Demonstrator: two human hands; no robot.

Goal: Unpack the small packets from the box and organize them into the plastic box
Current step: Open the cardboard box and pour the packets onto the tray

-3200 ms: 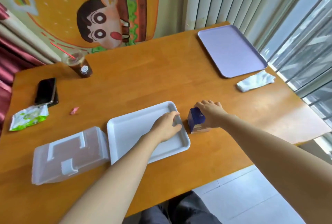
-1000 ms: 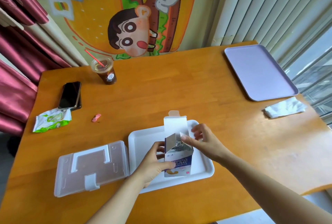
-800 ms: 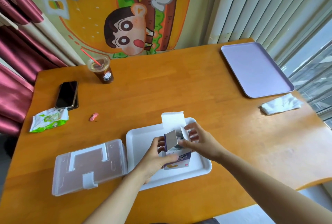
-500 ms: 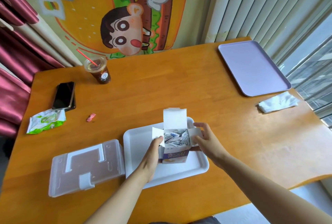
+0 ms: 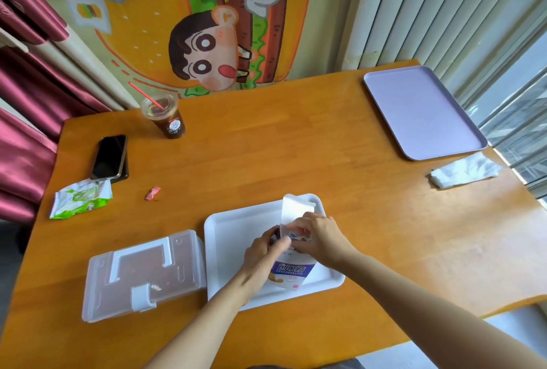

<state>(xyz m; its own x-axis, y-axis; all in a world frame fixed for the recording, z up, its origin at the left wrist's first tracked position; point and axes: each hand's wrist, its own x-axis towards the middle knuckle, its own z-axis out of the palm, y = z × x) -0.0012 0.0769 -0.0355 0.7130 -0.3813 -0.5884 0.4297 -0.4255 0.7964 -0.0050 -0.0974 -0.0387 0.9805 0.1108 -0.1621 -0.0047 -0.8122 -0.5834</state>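
A small white and purple cardboard box (image 5: 288, 272) stands on the white tray (image 5: 231, 238), its top flap (image 5: 293, 209) folded up. My left hand (image 5: 263, 253) grips the box's left side. My right hand (image 5: 318, 238) has its fingers curled into the open top, where the small packets lie mostly hidden under the fingers. The clear plastic box (image 5: 142, 274) with a white latch lies closed on the table, just left of the tray.
On the left of the wooden table (image 5: 296, 146) are an iced drink cup (image 5: 164, 117), a black phone (image 5: 109, 157), a green-white wrapper (image 5: 80, 198) and a pink scrap (image 5: 152, 192). A lilac tray (image 5: 420, 111) and a white cloth (image 5: 464, 170) lie at the right.
The box came from the table onto the white tray and its top flaps were opened. My right hand has now moved from the box's right flap into the open top.
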